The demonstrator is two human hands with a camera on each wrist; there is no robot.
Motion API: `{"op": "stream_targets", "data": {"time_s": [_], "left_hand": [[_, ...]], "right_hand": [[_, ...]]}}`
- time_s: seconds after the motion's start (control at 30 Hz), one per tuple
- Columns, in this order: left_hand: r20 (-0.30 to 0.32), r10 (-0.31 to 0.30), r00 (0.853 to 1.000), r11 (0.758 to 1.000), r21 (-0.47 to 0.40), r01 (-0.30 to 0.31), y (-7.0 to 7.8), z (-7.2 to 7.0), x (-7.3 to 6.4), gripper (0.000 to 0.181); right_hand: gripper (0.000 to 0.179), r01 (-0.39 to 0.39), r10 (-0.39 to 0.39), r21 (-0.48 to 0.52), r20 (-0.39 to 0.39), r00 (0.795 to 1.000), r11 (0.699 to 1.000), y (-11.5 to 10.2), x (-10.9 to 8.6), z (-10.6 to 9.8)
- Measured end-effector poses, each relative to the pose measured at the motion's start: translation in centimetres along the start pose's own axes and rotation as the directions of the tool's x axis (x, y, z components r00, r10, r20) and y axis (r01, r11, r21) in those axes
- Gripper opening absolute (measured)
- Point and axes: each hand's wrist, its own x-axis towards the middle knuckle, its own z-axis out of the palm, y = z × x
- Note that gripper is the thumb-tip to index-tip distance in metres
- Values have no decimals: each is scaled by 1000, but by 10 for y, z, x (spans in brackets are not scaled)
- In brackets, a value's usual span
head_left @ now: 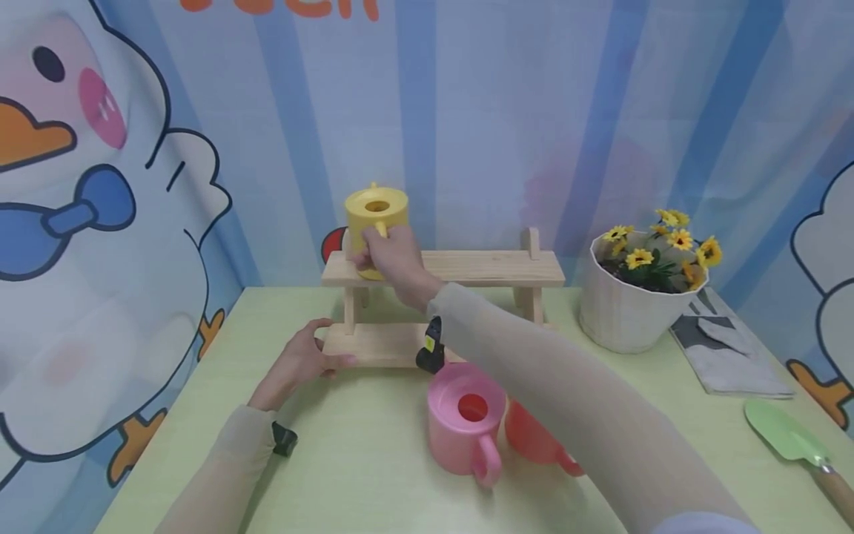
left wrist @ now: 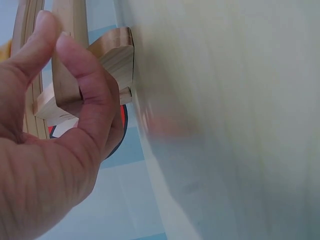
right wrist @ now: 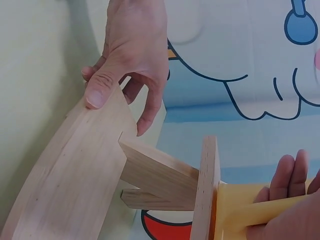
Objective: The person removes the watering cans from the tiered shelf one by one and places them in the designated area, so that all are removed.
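My right hand (head_left: 395,259) grips the handle of a small yellow watering can (head_left: 360,216), which stands upright at the left end of the upper board of a two-tier wooden plant stand (head_left: 494,268). In the right wrist view, fingers curl around the yellow handle (right wrist: 270,212). My left hand (head_left: 305,357) holds the left end of the stand's lower board (right wrist: 75,165), thumb on top and the other fingers around its end. Nearer to me, below my right forearm, stand a pink watering can (head_left: 454,434) and a red one (head_left: 530,437), partly hidden by the sleeve.
A white pot (head_left: 620,319) with yellow flowers stands right of the stand. Beside it lie grey-and-white gloves (head_left: 740,367), and a green hand trowel (head_left: 787,430) is at the right table edge. A printed blue curtain (head_left: 467,126) hangs directly behind the table.
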Motion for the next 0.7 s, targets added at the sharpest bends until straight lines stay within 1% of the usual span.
{"op": "stream_targets", "data": {"time_s": [0.17, 0.27, 0.53, 0.63, 0.7], "left_hand": [[1, 10, 1000, 1000, 19, -10, 0, 0, -1, 102], [3, 13, 1000, 1000, 20, -13, 0, 0, -2, 103], [-1, 21, 1000, 1000, 11, -21, 0, 0, -3, 102], [1, 27, 1000, 1000, 14, -27, -1, -1, -2, 103], [3, 20, 1000, 1000, 9, -20, -1, -1, -1, 104]], "right_hand": [[24, 4, -4, 1, -35, 999, 1000, 0, -6, 0], [26, 15, -15, -2, -40, 999, 1000, 0, -10, 0], [31, 39, -39, -38, -1, 999, 999, -3, -26, -4], [32, 42, -42, -27, 9, 999, 999, -4, -34, -4], [34, 39, -39, -18, 9, 999, 999, -4, -40, -4]]}}
